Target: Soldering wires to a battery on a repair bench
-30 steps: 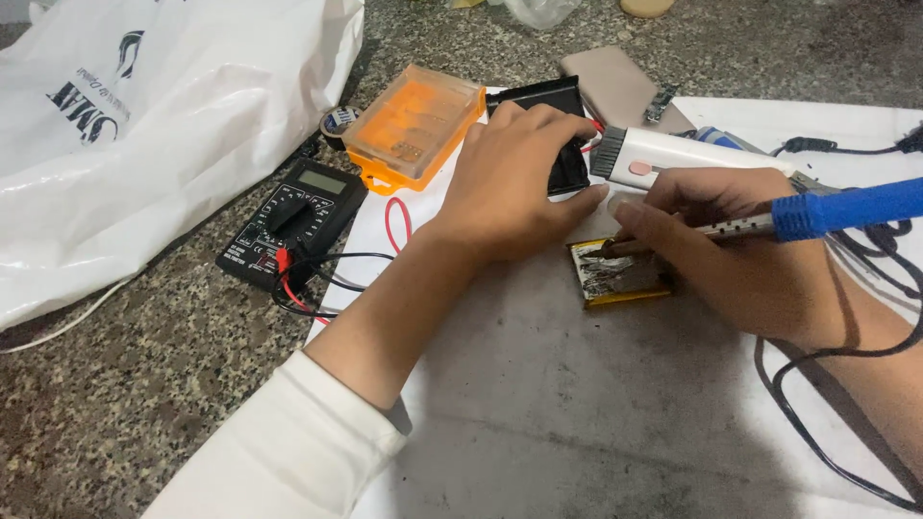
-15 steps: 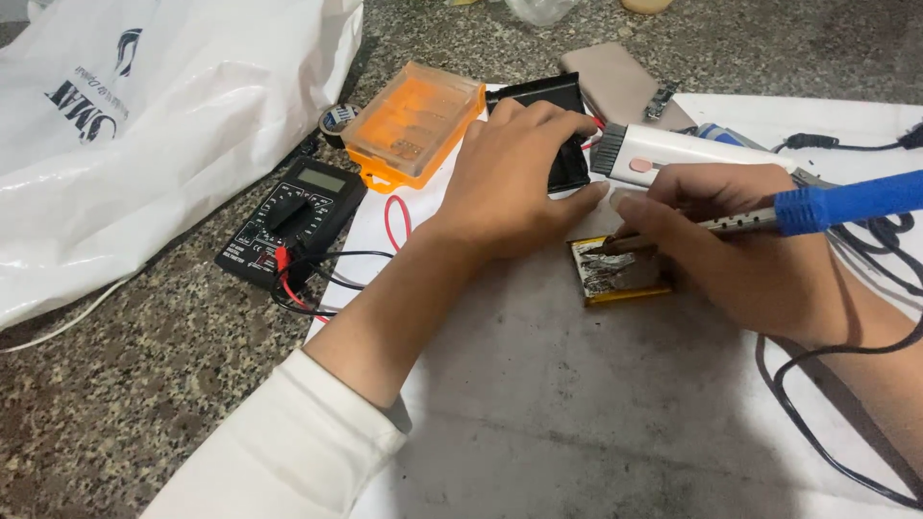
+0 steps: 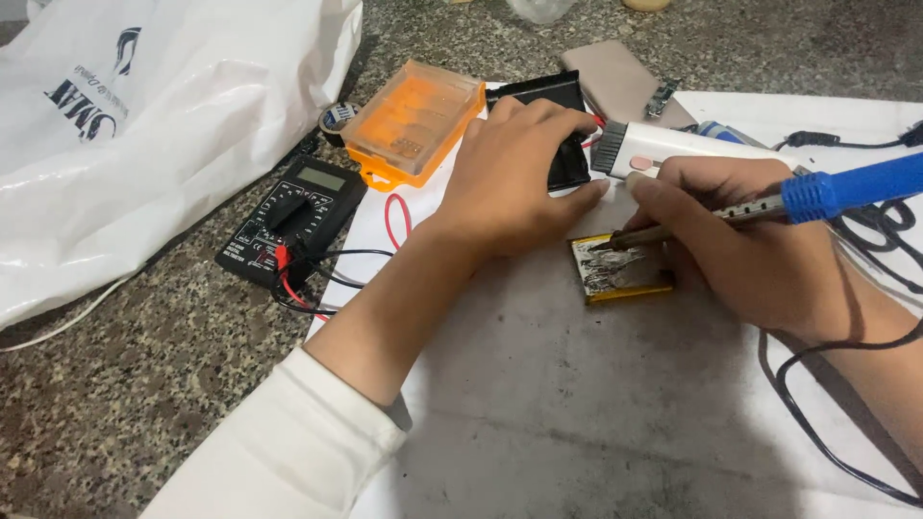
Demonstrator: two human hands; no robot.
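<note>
My right hand (image 3: 760, 250) grips a soldering iron with a blue handle (image 3: 846, 187); its metal tip rests on the top edge of a small silver and yellow flat battery pack (image 3: 620, 271) lying on white paper (image 3: 596, 413). My left hand (image 3: 505, 178) lies palm down just left of the pack, fingers curled over a black flat device (image 3: 567, 159); whether it grips anything is hidden. A white handheld device (image 3: 673, 144) lies behind my right hand.
A black multimeter (image 3: 293, 216) with red and black leads sits at the paper's left edge. An orange plastic case (image 3: 415, 120) and a tape roll (image 3: 336, 117) lie behind it. A white plastic bag (image 3: 144, 125) fills the left. Black cable (image 3: 827, 423) loops at the right on the granite counter (image 3: 115, 404).
</note>
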